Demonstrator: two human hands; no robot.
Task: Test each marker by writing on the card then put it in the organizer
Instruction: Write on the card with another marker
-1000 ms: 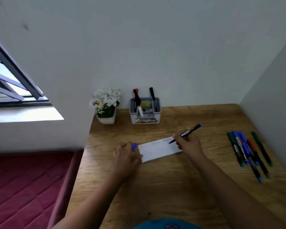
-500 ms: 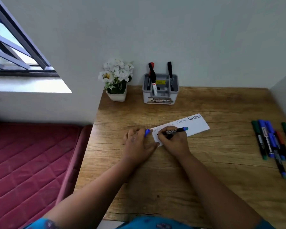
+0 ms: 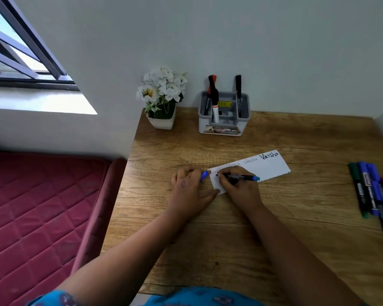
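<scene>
In the middle of the frame, 1 long white paper card (image 3: 272,167) lies on the brown wooden bench (image 3: 230,228). The word "Varsha" is written on it 3 times that can be read, and the one on the right is the darkest. More writing at the left end is partly hidden.

The right hand (image 3: 238,187) pinches 1 black marker with a blue end (image 3: 241,177) in its fingers, with the tip on the left end of the card. The left hand (image 3: 189,191) rests on the bench and touches the card's left edge. Its curled fingers hold 1 small blue cap (image 3: 204,175).

At the top middle stands 1 grey plastic organizer (image 3: 223,125) with 3 markers standing in it. It has a yellow label and a picture sticker, too small to read. To its left stands 1 white pot of white flowers (image 3: 161,100).

At the right edge lies a bunch of green, blue and red markers (image 3: 373,193). I count about 7, but some are cut off.
</scene>
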